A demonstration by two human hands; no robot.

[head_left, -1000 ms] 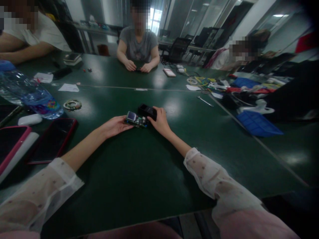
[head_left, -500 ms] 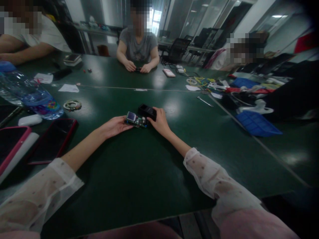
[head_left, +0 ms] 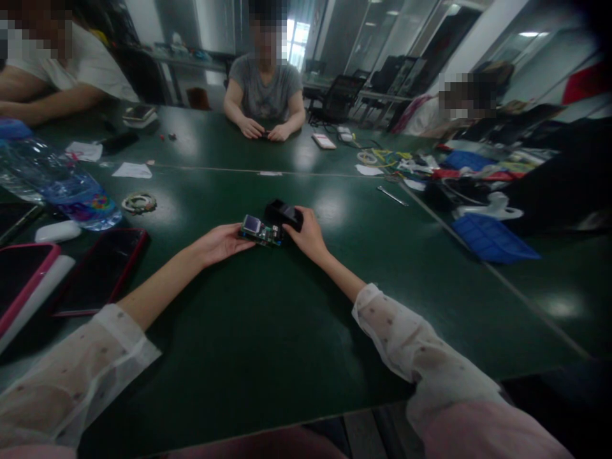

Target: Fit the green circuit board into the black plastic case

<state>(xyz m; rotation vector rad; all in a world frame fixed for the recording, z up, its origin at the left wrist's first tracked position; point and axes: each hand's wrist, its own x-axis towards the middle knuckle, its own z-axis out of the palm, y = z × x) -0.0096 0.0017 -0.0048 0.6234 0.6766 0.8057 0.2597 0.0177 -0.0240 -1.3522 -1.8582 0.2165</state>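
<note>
A green circuit board (head_left: 262, 233) with a small square screen is held at its left end by my left hand (head_left: 220, 245), the fingers wrapped under its edge. Just behind and to the right of it, my right hand (head_left: 306, 231) grips a black plastic case (head_left: 283, 213) by its right end. The case is tilted, and a dark hollow shows at its left part. Board and case are close together above the green table (head_left: 268, 331); whether they touch is hard to tell.
On the left are water bottles (head_left: 86, 197), a red-edged phone (head_left: 102, 271), a pink-edged phone (head_left: 23, 280) and a coiled cable (head_left: 139, 203). To the right lie a wrench (head_left: 392, 196), a blue tray (head_left: 495, 238) and tangled wires (head_left: 387, 157). A person (head_left: 265, 89) sits opposite.
The black case has turned a little in my right hand, and its face is tilted differently. My left hand and the circuit board have hardly moved.
</note>
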